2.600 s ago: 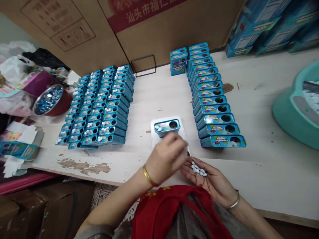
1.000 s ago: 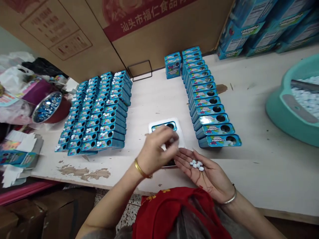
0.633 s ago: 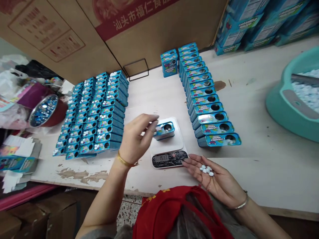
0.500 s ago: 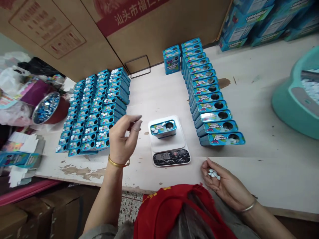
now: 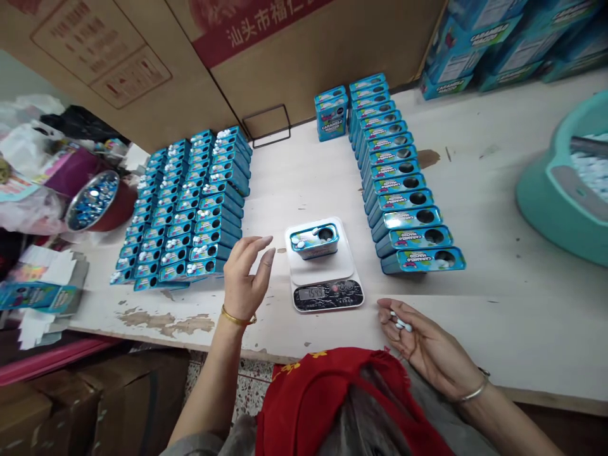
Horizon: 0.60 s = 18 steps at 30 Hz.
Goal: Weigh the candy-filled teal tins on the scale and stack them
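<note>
Candies (image 5: 401, 324) in right hand (image 5: 430, 349) mostly hidden by fingers (image 5: 394, 308); scale display (image 5: 313, 292) digits unreadable.

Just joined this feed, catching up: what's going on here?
A small blue tin sits on a kitchen scale. The person's left hand hovers open beside it, holding nothing; the right hand is curled around a few white candies. A block of tins stands to its left, a row of tins to its right.

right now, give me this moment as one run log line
left hand: open, left of scale | right hand: cupped round white candies | blue tin: on scale
</note>
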Available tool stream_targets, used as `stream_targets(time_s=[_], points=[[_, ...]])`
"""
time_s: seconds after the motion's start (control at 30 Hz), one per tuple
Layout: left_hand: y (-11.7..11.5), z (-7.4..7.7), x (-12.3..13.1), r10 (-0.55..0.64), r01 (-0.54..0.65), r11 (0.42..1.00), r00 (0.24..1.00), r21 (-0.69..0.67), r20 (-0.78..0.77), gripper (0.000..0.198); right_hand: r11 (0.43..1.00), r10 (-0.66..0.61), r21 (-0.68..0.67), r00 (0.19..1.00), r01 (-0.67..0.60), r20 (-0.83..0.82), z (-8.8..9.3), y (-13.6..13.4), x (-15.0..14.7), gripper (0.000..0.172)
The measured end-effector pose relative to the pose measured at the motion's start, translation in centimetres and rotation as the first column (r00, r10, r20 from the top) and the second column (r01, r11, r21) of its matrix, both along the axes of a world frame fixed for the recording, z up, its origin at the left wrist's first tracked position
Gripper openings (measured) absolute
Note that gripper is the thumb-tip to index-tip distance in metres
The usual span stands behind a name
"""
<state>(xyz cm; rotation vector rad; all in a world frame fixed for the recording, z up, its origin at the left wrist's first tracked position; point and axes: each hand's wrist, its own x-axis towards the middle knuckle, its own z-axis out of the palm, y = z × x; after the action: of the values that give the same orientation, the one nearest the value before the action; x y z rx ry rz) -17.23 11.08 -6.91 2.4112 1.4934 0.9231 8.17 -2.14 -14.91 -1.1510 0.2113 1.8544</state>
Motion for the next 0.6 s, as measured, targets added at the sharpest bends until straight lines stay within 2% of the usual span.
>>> stream_targets(time_s=[0.17,0.33,0.47,0.6], points=[[-0.2,-0.8,0.5,-0.057,0.064,0.996,0.992,0.061,-0.111,0.029,0.998,0.038,0.044,0.998,-0.041,0.055,-0.4,-0.1,0.0,0.016],[-0.5,-1.6,1.2,-0.092,0.123,0.989,0.948,0.086,-0.306,0.044,0.996,0.082,0.010,0.991,-0.084,0.106,-0.5,0.0,0.2,0.022],[-0.8,-2.1,2.4,-0.090,0.136,0.985,0.930,0.105,-0.356,0.047,0.994,0.108,0.022,0.990,-0.111,0.093,-0.6,0.2,0.3,0.026],[-0.5,-1.9,4.2,-0.144,0.177,0.983,0.918,0.056,-0.369,0.043,0.992,0.119,0.029,0.988,-0.122,0.094,-0.4,0.3,0.3,0.026]])
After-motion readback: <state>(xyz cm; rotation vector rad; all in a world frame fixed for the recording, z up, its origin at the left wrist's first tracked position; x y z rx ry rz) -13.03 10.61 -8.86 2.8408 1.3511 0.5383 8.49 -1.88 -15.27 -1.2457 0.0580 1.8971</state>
